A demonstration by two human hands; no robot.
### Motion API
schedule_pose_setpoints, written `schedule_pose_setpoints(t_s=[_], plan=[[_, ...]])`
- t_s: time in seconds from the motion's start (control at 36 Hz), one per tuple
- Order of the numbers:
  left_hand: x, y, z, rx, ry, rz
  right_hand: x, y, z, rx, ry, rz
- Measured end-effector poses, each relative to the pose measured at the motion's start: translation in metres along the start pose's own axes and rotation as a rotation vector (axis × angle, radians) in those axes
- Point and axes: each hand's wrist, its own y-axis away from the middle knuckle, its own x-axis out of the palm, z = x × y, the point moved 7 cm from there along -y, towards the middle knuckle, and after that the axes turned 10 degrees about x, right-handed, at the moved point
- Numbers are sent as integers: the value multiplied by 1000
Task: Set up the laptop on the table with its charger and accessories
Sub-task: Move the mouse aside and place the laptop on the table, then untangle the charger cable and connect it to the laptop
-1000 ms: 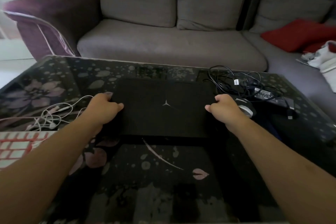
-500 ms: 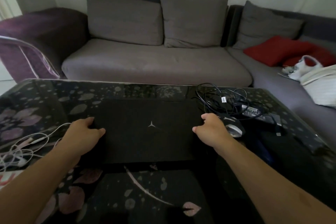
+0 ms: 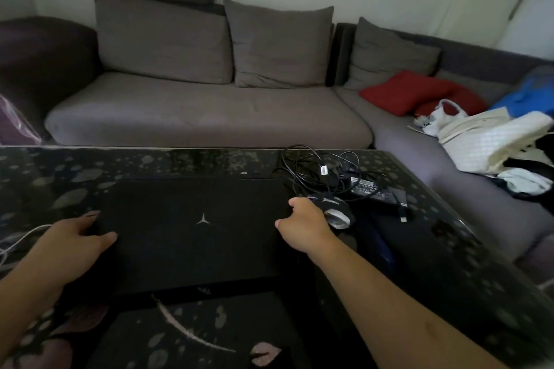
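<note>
A closed black laptop (image 3: 195, 228) with a small silver emblem lies flat on the dark floral glass table (image 3: 75, 171). My left hand (image 3: 75, 237) grips its left edge, thumb on the lid. My right hand (image 3: 302, 225) grips its right edge, fingers curled round the side. Just right of that hand sits a black and silver mouse (image 3: 337, 214). Behind the mouse a black charger brick (image 3: 376, 189) lies in a tangle of black cable (image 3: 314, 171).
White earphone cable (image 3: 21, 237) trails at the table's left edge. A grey sofa (image 3: 204, 114) stands behind the table, with red cushions (image 3: 404, 91), a white bag (image 3: 491, 135) and blue cloth (image 3: 530, 96) at its right end. The table's right edge runs close to the sofa.
The view has tilted up and shifted right, showing more sofa and less of the table's left side. Both hands keep their grip on the laptop's edges; the laptop still lies flat.
</note>
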Motion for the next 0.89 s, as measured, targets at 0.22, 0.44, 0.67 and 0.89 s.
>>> schedule_pose_setpoints(t_s=[0.22, 0.44, 0.67, 0.89], plan=[[1, -34, 47, -6, 36, -84, -4, 1, -7, -7, 10, 52], [17, 54, -77, 385, -348, -234, -109, -21, -46, -17, -20, -390], [129, 127, -200, 730, -281, 150, -191, -95, -135, 274, 497, -194], [235, 146, -253, 859, -182, 300, -166, -124, -114, -2, 431, -254]])
